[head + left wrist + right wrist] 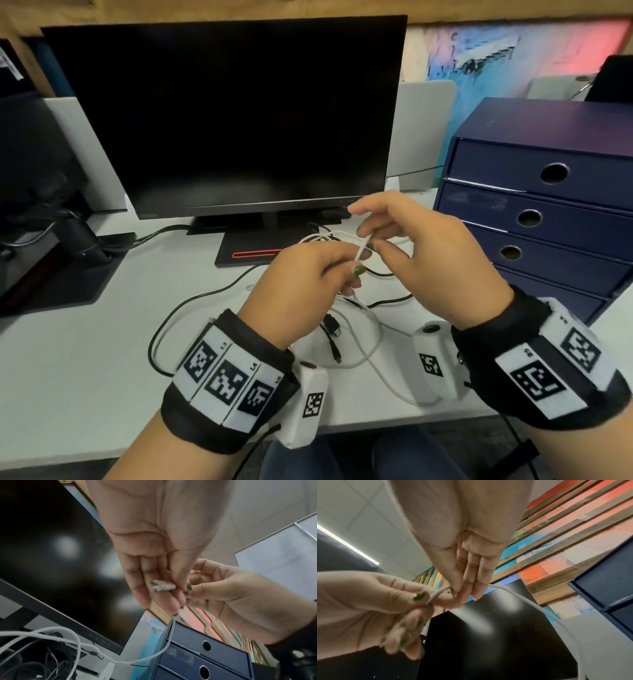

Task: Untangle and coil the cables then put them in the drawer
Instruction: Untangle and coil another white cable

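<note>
My two hands are raised above the white desk [85,359], close together. My left hand [356,270] pinches the plug end of a white cable [360,253]; in the left wrist view the white plug [163,586] lies under the left hand's [175,589] thumb. My right hand [371,245] pinches the same cable just beside it, and in the right wrist view the right hand [460,592] has the white cable [539,608] arcing away to the right. The rest of it loops on the desk, tangled with a black cable [164,325]. The navy drawer unit [534,219] at right has all drawers closed.
A dark monitor [222,120] stands behind the hands, its base [246,253] just beyond the cables. A second screen's black stand [68,274] sits at the left. The desk's front edge runs below my wrists.
</note>
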Tool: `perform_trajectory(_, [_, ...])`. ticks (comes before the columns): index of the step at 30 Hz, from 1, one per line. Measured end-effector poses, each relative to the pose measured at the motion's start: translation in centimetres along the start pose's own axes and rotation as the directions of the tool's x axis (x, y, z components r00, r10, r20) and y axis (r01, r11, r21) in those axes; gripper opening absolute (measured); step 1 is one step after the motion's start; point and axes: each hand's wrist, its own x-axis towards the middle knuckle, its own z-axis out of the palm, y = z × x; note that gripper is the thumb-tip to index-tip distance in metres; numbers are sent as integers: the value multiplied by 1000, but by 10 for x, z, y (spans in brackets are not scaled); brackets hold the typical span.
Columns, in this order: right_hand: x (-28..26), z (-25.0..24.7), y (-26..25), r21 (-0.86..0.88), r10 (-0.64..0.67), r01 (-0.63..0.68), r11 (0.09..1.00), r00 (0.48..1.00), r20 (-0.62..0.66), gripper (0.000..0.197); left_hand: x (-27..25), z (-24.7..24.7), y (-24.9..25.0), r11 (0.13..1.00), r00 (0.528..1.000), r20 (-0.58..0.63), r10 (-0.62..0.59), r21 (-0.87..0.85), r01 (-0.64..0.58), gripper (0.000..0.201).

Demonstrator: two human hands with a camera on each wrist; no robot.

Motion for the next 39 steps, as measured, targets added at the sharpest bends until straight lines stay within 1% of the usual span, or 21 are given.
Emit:
perform_trajectory(1, [2, 1, 1, 8, -7, 7, 1000, 1000, -6, 44, -1, -1, 0, 999, 1000, -3, 22, -42, -22, 22])
perform_trajectory(3, [4, 3, 3, 70, 33, -33, 997, 999, 0, 39, -4, -3, 1, 990, 997, -5, 79, -115, -79, 22])
perform_trajectory(6, [10, 4, 12, 224, 146, -148, 963, 989, 26, 35, -6, -5, 1, 961, 988, 32, 152, -238, -140, 24])
perform_trajectory(8, [13, 8, 22, 257, 227, -227, 940, 973, 27, 28, -7, -7, 0, 934, 979, 43, 198, -312, -175, 27])
perform_trajectory(10, [15, 14, 31, 325, 325, -317, 891, 945, 31, 23, -6, -10, 1, 895, 969, 33, 245, -391, -213, 34])
perform_trajectory(12, [14, 21, 36, 437, 404, -392, 809, 912, 69, 26, -5, -14, 4, 817, 963, -5, 270, -528, -232, 35])
perform_trajectory(13, [13, 24, 36, 477, 418, -408, 779, 904, 90, 29, -4, -16, 4, 778, 963, -32, 267, -583, -235, 33])
perform_trajectory(15, [10, 30, 36, 511, 395, -395, 764, 911, 114, 34, -1, -18, 5, 750, 970, -91, 225, -620, -232, 35])
perform_trajectory(18, [11, 33, 33, 450, 342, -343, 825, 936, 87, 40, 6, -17, 5, 753, 973, -111, 204, -618, -228, 39])
perform_trajectory(20, [13, 31, 32, 371, 328, -314, 874, 944, 29, 41, 9, -18, 5, 757, 970, -99, 222, -610, -235, 35])
perform_trajectory(22, [17, 27, 31, 286, 313, -282, 916, 947, -68, 41, 9, -19, 8, 749, 965, -92, 246, -614, -250, 31])
perform_trajectory(23, [19, 25, 29, 279, 304, -260, 925, 944, -128, 40, 10, -19, 9, 738, 964, -90, 249, -628, -249, 30])
perform_trajectory(25, [23, 20, 22, 396, 327, -224, 890, 920, -216, 26, 12, -18, 10, 715, 966, -86, 246, -656, -240, 28])
perform_trajectory(27, [27, 16, 16, 542, 356, -199, 817, 913, -201, 6, 15, -16, 11, 712, 967, -78, 240, -664, -231, 29])
perform_trajectory(28, [27, 17, 14, 559, 349, -192, 807, 918, -189, 7, 17, -15, 12, 711, 967, -75, 241, -665, -229, 29])
perform_trajectory(29, [28, 18, 13, 532, 324, -184, 826, 929, -181, 11, 18, -15, 14, 713, 967, -77, 243, -662, -232, 30])
perform_trajectory(31, [27, 23, 14, 371, 235, -160, 915, 958, -166, 16, 20, -14, 16, 736, 964, -116, 240, -626, -259, 31])
perform_trajectory(32, [26, 26, 14, 276, 187, -146, 950, 974, -129, 19, 20, -15, 16, 759, 960, -152, 233, -589, -277, 30])
perform_trajectory(34, [23, 29, 12, 126, 113, -109, 986, 993, -24, 29, 23, -15, 12, 819, 948, -234, 217, -485, -307, 30])
perform_trajectory(37, [19, 30, 7, -17, -7, 10, 1000, 988, 156, 48, 25, -15, 4, 890, 922, -324, 210, -327, -317, 34])
perform_trajectory(39, [18, 28, 3, -98, -34, 62, 993, 963, 267, 50, 24, -12, -2, 923, 917, -336, 216, -235, -303, 37])
